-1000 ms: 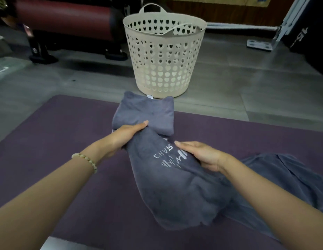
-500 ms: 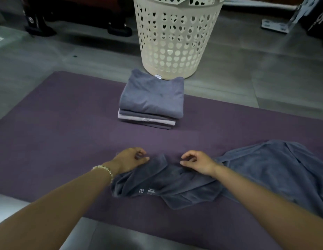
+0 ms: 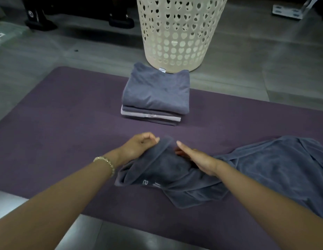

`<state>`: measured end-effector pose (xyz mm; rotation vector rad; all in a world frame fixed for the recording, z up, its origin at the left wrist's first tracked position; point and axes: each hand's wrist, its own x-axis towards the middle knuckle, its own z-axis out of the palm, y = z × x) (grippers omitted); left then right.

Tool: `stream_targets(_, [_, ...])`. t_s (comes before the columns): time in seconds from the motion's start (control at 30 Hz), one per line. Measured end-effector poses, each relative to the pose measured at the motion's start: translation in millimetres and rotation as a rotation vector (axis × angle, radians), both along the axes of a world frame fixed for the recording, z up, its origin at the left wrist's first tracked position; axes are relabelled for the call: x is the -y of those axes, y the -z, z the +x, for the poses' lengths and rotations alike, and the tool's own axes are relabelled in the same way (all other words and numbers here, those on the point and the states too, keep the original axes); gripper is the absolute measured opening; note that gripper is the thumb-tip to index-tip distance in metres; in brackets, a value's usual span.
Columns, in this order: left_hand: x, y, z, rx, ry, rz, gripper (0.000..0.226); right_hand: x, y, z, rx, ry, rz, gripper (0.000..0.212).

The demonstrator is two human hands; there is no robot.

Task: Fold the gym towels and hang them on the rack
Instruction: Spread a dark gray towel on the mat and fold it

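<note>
Grey towel (image 3: 166,170) lying crumpled on purple mat (image 3: 66,123) | left hand (image 3: 139,147) grip pinching its edge | right hand (image 3: 198,159) lying flat, unclenched, on it | folded stack (image 3: 157,91) sitting by basket (image 3: 178,33)

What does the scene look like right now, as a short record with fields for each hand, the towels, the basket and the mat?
left hand: grip closed on the edge of the crumpled dark grey towel
right hand: fingers extended, flat on the same towel
folded stack of grey-blue towels: on the mat, in front of the basket
cream plastic basket with heart-shaped holes: upright on the floor
spread grey towel: unfolded, at the right
purple floor mat: under all towels
rack: not in view
</note>
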<state>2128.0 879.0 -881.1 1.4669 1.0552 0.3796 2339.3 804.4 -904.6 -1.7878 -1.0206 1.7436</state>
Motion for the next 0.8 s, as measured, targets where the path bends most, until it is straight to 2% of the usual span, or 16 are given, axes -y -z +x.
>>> stream_targets(0.07, [-11, -16, -2, 0.053, -0.064, -0.018, 0.021, -10, -10, -2, -0.077, -0.003, -0.007, 0.082])
stream_targets(0.13, [-20, -28, -3, 0.115, -0.126, -0.043, 0.020, -20, -25, -9, -0.089, -0.088, 0.022, 0.082])
stream_targets(0.23, [-39, -42, -3, 0.173, -0.242, -0.035, 0.028, -37, -53, -17, -0.105, -0.092, 0.126, 0.067])
stream_targets(0.3, [-54, -54, -2, 0.253, -0.360, -0.031, 0.029, -52, -81, -13, -0.104, -0.072, 0.240, 0.041])
stream_targets(0.37, [-70, -68, 0, 0.336, -0.465, -0.020, 0.024, -76, -114, -4, 0.009, -0.100, 0.354, 0.019])
stream_targets(0.5, [-101, -88, 4, 0.398, -0.704, 0.012, 0.017, -136, -160, -3, 0.267, -0.043, 0.621, 0.011])
stream_targets(0.6, [-110, -76, -6, 0.369, -0.839, 0.083, 0.018, -174, -145, -14, 0.480, -0.009, 0.727, 0.005])
stream_targets(0.67, [-95, -56, -17, 0.328, -0.860, 0.139, 0.019, -178, -127, -18, 0.618, -0.016, 0.721, 0.031])
stream_targets(0.73, [-73, -25, -32, 0.143, -0.806, 0.188, 0.026, -160, -109, -21, 0.635, -0.012, 0.740, 0.041])
stream_targets(0.8, [-49, 6, -49, -0.057, -0.656, 0.119, 0.038, -125, -89, -26, 0.613, -0.058, 0.815, 0.034])
